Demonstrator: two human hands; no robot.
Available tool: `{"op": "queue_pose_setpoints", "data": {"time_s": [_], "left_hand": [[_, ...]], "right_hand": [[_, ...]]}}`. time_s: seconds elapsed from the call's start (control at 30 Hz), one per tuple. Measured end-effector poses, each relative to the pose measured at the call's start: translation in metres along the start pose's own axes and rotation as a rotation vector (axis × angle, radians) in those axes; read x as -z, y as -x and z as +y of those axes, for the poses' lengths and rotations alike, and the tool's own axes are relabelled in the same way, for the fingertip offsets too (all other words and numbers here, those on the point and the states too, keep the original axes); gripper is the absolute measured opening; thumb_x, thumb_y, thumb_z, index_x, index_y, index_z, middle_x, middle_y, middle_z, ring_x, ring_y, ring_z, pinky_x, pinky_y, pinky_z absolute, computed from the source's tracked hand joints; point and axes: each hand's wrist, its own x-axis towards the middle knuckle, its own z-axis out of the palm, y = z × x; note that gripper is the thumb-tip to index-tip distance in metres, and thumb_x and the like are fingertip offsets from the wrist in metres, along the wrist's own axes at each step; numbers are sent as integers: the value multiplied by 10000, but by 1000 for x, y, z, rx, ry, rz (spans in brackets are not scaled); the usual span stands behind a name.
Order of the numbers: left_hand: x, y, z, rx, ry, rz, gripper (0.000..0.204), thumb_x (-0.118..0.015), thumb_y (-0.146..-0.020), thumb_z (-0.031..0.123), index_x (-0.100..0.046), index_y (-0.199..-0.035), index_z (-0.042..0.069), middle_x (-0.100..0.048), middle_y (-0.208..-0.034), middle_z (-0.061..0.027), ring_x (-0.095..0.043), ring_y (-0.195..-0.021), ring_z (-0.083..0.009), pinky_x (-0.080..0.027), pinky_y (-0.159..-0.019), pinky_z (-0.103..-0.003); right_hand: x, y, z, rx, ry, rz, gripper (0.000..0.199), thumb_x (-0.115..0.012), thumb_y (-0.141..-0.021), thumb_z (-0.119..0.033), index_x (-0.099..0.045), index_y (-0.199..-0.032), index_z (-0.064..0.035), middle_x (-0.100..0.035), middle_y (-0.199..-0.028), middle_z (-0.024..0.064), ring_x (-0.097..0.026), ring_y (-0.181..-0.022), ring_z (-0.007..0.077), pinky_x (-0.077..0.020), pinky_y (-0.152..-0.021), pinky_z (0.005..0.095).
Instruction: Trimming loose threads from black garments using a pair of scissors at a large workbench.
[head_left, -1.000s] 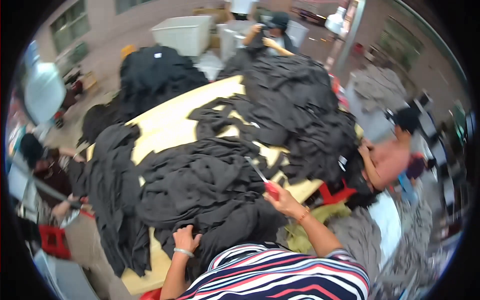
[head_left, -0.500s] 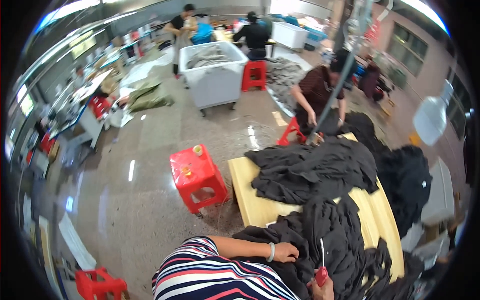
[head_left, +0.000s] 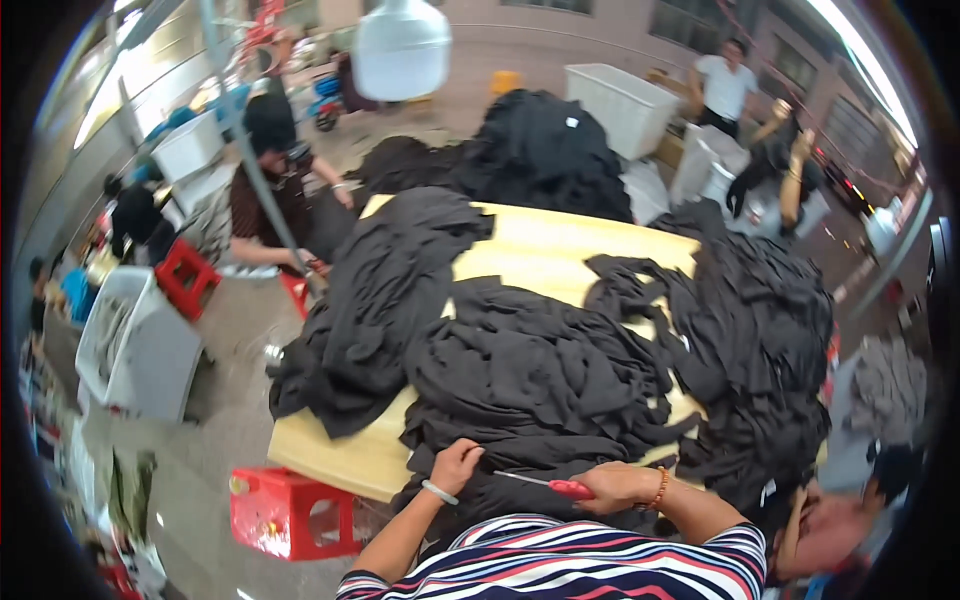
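Dark knit garments [head_left: 530, 370] lie heaped on the pale wooden table in front of me. At the near edge of this heap, my left hand [head_left: 458, 467] has its fingers closed on the dark cloth. My right hand [head_left: 612, 488] grips a red-handled tool [head_left: 572, 489] with a slim metal blade; its exact kind is too small to tell. The blade points left, its tip a little short of my left fingers and over the cloth. Both forearms come in from the lower edge.
Bare wood of the table [head_left: 540, 245] shows between the piles. More dark garments [head_left: 760, 310] hang off its right side. Left stand a red stool [head_left: 290, 515] and a white wheeled bin [head_left: 140, 340]. A person [head_left: 275, 190] sits far left; another [head_left: 840, 520] is near right. A lamp [head_left: 402, 50] hangs ahead.
My view has swung to the right, bringing more of the table and other people into sight. The tool in my right hand has turned from pointing away to pointing left, toward my left hand.
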Motion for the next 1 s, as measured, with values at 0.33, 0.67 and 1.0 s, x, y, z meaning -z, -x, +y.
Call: {"op": "queue_pose_setpoints", "data": {"time_s": [0.33, 0.67, 1.0], "left_hand": [[4, -12, -34, 499, 443, -143, 146, -683, -865, 160, -665, -872, 15, -613, -772, 39, -500, -709, -41, -418, -684, -209], [82, 10, -25, 80, -565, -590, 350, -692, -794, 355, -653, -949, 44, -669, -909, -166, -644, -835, -316, -494, -735, -416], [57, 3, -30, 554, 511, -30, 187, -635, -900, 158, -560, -748, 78, -475, -692, 61, -410, -662, -30, -379, -605, -224]], "right_hand": [[-34, -6, -18, 50, -50, 187, 298, -556, -848, -270, -593, -1053, -58, -660, -844, 206, -637, -840, 385, -488, -729, 473], [-66, -13, -22, 18, -29, 329, 287, -553, -846, -220, -554, -1081, -55, -652, -738, 180, -643, -695, 373, -484, -589, 480], [-33, -10, -45, 121, -54, 197, 336, -582, -778, -153, -586, -1092, -36, -644, -733, 214, -631, -709, 396, -485, -651, 469]]}}
